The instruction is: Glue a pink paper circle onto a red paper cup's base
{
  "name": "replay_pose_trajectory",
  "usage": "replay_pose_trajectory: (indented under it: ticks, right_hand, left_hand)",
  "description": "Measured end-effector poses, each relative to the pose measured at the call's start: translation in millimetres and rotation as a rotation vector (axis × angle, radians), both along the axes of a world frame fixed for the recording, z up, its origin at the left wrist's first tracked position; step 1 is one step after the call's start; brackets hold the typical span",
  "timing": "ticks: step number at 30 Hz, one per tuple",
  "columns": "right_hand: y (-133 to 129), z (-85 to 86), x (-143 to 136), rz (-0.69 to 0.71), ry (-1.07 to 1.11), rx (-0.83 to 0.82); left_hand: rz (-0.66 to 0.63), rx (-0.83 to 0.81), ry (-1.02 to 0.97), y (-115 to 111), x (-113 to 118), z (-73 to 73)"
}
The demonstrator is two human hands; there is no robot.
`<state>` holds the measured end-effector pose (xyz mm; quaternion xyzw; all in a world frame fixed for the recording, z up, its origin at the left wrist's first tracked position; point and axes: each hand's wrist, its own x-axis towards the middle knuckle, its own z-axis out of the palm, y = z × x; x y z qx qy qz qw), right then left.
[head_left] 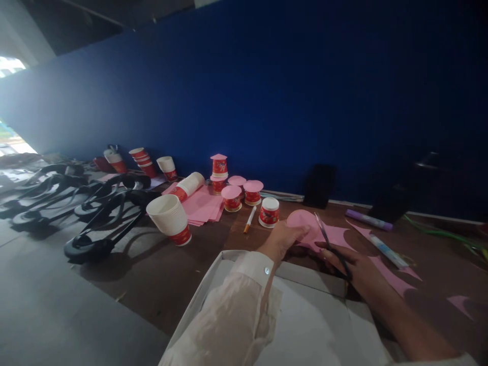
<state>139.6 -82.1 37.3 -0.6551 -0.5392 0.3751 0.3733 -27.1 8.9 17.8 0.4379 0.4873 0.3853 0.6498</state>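
Note:
My left hand (284, 238) grips a pink paper piece (304, 223) with a rounded edge, thumb on top of it. In my right hand (345, 259) are dark-handled scissors (331, 243), their blades pointing up and away beside the paper. Just beyond my left hand stands an upside-down red and white cup (269, 212). Left of that cup lies a white and orange marker (249, 219). Several upturned red cups (232, 203) carry pink paper discs (253, 186), and one such cup (219, 166) sits on another.
A white box (305, 320) lies under my forearms. Pink sheets (204, 206), nested cups (170, 218) and black headsets (89, 249) spread leftward. Rightward are pink offcuts (392, 277), a purple tube (369, 219) and a white tube (388, 251). A blue partition (244, 91) rises behind.

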Motion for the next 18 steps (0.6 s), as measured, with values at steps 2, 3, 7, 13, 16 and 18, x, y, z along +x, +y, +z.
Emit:
replay_pose_trajectory:
  ticks: [2,3,7,13,16,18]
  right_hand:
    - [-1.0,1.0,-1.2,-0.005,0.028,-0.002]
    - [-1.4,1.5,-1.7,-0.015,0.044,0.006]
    - [-2.4,2.2,-3.3,-0.028,0.075,0.027]
    - [-1.5,3.3,-2.1,-0.044,0.042,0.004]
    - [0.8,2.9,0.7,-0.015,0.043,-0.008]
    - [2.1,2.6,2.2,0.001,0.038,-0.010]
  left_hand:
    - [0.027,-0.012,-0.001,0.5,1.0,-1.2]
    - [0.025,-0.029,-0.008,0.7,1.6,-2.0]
    - [0.022,-0.029,-0.020,2.1,3.9,-5.8]
    - [0.036,0.017,0.004,4.4,4.5,-8.2]
    - [0.024,0.014,-0.003,3.0,3.3,-6.2]
    - [0.011,0.015,-0.008,1.1,2.2,-4.1]
